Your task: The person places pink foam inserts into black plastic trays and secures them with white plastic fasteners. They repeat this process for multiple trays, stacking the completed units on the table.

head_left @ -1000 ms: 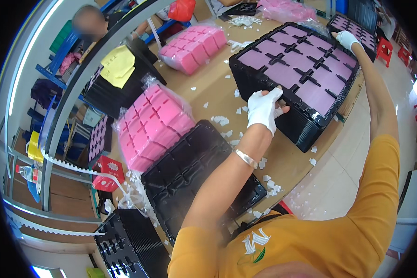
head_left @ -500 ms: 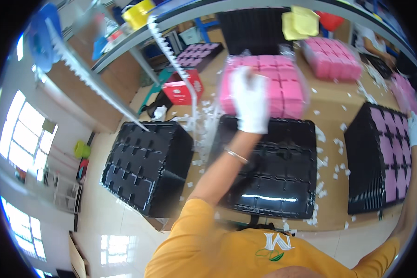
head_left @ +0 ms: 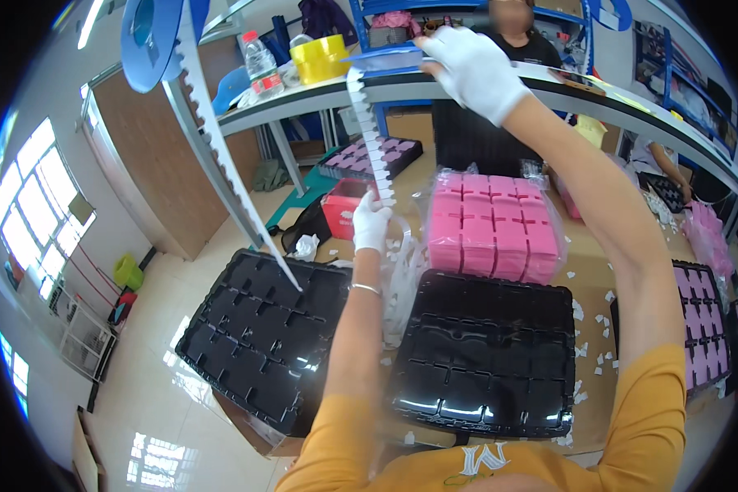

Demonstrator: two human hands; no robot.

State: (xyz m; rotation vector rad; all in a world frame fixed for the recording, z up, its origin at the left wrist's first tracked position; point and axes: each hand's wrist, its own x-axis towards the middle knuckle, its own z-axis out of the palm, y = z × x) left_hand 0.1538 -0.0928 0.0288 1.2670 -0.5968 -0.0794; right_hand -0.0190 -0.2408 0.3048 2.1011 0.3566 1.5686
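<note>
High up at the shelf's front edge, my right hand (head_left: 480,78), in a white glove, grips the near side of a flat blue reel (head_left: 385,61) seen edge-on. From that reel a white notched strip (head_left: 369,123) hangs down. My left hand (head_left: 371,227), gloved too, has its fingers closed at the strip's lower end, beside a red box (head_left: 342,209). In front of me lies a black compartment tray (head_left: 488,361). Behind it sits a plastic-wrapped block of pink foam pieces (head_left: 492,225).
A stack of black trays (head_left: 262,336) stands at left; a second notched strip (head_left: 221,156) hangs over it. Trays with pink pieces (head_left: 701,328) stand at right. Tape rolls (head_left: 320,59) and a bottle (head_left: 261,66) are on the shelf (head_left: 312,97). Another person (head_left: 521,37) is beyond it.
My view has tilted up. My left hand has moved from over the pink block to the hanging strip. My right hand has left the right-hand trays and risen to the blue reel.
</note>
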